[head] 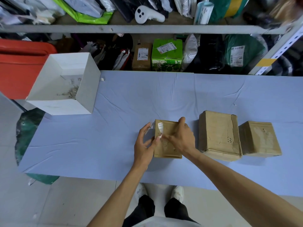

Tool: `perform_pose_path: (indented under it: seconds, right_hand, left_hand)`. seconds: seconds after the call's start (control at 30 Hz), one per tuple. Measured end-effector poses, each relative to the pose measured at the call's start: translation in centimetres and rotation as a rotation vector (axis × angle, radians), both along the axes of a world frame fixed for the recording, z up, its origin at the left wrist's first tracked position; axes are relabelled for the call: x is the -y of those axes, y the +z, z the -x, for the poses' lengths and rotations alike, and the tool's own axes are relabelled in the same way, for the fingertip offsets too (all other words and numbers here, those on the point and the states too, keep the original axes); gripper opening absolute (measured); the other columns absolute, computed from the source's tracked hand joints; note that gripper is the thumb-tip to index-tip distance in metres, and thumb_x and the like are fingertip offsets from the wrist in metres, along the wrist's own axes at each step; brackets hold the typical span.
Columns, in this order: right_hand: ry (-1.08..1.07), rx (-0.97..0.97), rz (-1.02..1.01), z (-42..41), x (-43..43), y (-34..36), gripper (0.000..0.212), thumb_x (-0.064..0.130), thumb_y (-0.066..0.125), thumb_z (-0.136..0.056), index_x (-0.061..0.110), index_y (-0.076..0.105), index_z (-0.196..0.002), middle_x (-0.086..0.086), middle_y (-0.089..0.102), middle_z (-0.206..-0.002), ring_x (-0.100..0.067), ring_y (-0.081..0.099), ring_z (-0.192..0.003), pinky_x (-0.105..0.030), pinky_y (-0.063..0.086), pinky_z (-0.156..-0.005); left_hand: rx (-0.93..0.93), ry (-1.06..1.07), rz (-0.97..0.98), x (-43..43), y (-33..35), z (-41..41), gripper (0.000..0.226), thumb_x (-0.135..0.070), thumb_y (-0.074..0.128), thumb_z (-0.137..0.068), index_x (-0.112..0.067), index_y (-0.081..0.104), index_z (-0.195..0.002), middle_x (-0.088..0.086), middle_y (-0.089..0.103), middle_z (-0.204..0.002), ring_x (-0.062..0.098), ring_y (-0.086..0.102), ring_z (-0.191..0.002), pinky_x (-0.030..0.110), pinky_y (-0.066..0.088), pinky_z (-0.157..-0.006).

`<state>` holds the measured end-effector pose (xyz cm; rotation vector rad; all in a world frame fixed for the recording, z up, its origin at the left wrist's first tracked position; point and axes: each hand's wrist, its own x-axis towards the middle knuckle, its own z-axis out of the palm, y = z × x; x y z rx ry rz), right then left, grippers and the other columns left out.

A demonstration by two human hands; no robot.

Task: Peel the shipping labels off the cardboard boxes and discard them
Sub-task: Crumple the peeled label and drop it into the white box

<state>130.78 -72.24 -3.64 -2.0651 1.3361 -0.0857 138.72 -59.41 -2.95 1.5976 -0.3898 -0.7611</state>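
Note:
Three brown cardboard boxes stand in a row on the blue cloth. On the left box [168, 147], a white shipping label [160, 128] curls up off the top near the left edge. My left hand [145, 142] is at that box's left side, and its thumb and fingers pinch the label's lower end. My right hand [181, 136] lies across the top of the same box, thumb at the far edge and fingertips reaching next to the label. No label shows on the middle box [218, 133] or the right box [259, 138].
An open white box [85, 89] with paper scraps inside sits at the table's [114, 136] back left. A shelf behind holds labelled parcels, a green carton [167, 54] and bags. A red bin [21, 63] stands far left and a dark green bag [26, 135] by the table's left end.

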Motion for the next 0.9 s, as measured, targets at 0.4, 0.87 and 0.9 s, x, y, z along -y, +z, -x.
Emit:
perform_pose_path:
  seconds: [0.4, 0.87, 0.9]
  right_hand:
    - [0.131, 0.013, -0.157, 0.9, -0.7, 0.0, 0.124, 0.047, 0.088, -0.053, 0.023, 0.011, -0.148, -0.004, 0.046, -0.136, -0.031, 0.049, -0.119, -0.046, 0.045, -0.097]
    - [0.093, 0.013, -0.103, 0.1, 0.8, 0.3, 0.044, 0.010, 0.039, -0.096, 0.007, 0.031, -0.139, -0.020, 0.059, -0.109, -0.035, 0.059, -0.096, -0.043, 0.050, -0.078]
    - [0.113, -0.031, -0.103, -0.2, 1.0, 0.4, 0.050, 0.009, 0.042, -0.093, 0.008, 0.026, -0.141, -0.018, 0.056, -0.110, -0.033, 0.058, -0.095, -0.039, 0.049, -0.073]
  left_hand:
    - [-0.007, 0.047, -0.021, -0.3, -0.5, -1.2, 0.054, -0.007, 0.068, -0.086, -0.024, 0.049, -0.134, -0.010, 0.052, -0.135, -0.025, 0.052, -0.102, 0.004, 0.047, -0.074]
    - [0.049, 0.034, -0.048, 0.0, -0.6, -1.7, 0.043, -0.010, 0.062, -0.091, -0.023, 0.052, -0.131, -0.010, 0.056, -0.130, -0.013, 0.056, -0.109, 0.014, 0.051, -0.086]
    - [0.060, 0.036, -0.044, 0.0, -0.5, -2.1, 0.043, -0.010, 0.062, -0.091, -0.020, 0.052, -0.132, -0.009, 0.057, -0.130, -0.012, 0.056, -0.109, 0.010, 0.049, -0.083]
